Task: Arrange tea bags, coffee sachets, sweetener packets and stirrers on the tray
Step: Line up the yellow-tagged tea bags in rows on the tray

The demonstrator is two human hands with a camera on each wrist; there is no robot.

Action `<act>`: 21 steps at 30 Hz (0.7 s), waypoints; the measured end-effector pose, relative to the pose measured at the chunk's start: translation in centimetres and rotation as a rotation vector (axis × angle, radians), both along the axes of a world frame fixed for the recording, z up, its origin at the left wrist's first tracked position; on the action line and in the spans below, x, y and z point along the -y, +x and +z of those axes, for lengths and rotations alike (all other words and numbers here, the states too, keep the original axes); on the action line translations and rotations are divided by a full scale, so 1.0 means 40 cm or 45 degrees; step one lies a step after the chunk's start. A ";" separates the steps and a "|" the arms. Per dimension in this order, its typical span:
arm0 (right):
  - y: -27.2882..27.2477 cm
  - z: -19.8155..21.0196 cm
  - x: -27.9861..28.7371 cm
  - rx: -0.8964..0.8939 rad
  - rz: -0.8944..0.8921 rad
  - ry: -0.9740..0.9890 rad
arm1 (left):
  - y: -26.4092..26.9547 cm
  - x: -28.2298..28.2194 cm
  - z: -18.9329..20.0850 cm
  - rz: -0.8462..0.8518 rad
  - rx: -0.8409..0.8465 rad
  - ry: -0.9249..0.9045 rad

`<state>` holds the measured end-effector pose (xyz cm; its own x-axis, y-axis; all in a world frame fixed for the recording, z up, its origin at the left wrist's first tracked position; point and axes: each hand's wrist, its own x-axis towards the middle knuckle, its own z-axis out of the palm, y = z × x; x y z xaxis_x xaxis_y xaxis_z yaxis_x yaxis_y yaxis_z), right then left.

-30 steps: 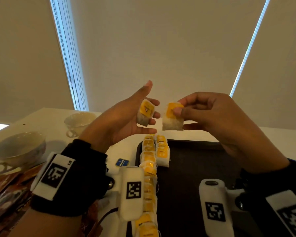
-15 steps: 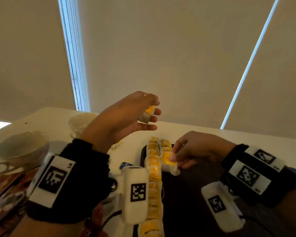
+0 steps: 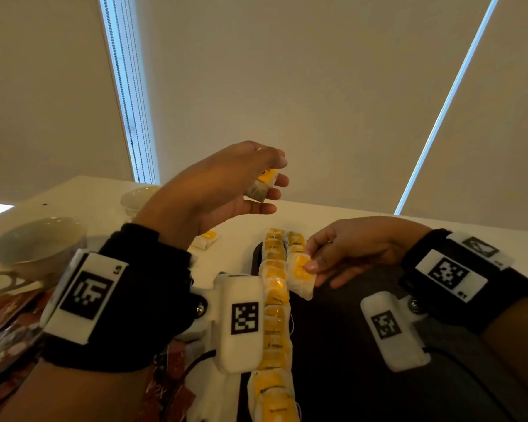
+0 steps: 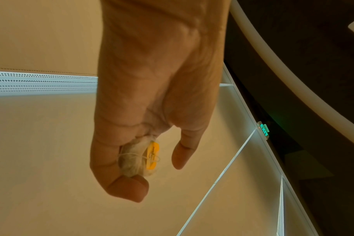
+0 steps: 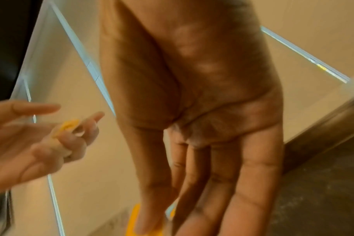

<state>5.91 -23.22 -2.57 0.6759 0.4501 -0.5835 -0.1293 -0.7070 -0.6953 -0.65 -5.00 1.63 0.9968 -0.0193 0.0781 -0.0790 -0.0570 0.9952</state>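
Your right hand [image 3: 348, 254] pinches a tea bag [image 3: 301, 275] onto the tray [image 3: 348, 345] beside the long row [image 3: 275, 315]; your left hand [image 3: 226, 190] grips another tea bag [image 3: 262, 187] above. Sachets [image 3: 9, 324] wait on the desk [image 3: 104, 202].

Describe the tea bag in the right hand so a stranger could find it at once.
Find the dark tray and the long row of yellow-tagged tea bags along its left edge. Beside a short second row, one tea bag is pinched by the right hand.
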 end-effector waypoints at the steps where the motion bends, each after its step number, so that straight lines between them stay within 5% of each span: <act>1: 0.000 -0.008 -0.004 0.048 -0.021 -0.051 | 0.000 0.002 -0.001 0.002 -0.002 0.012; 21: -0.010 -0.039 -0.069 0.647 -0.014 -0.370 | 0.005 0.020 -0.016 -0.056 -0.041 0.184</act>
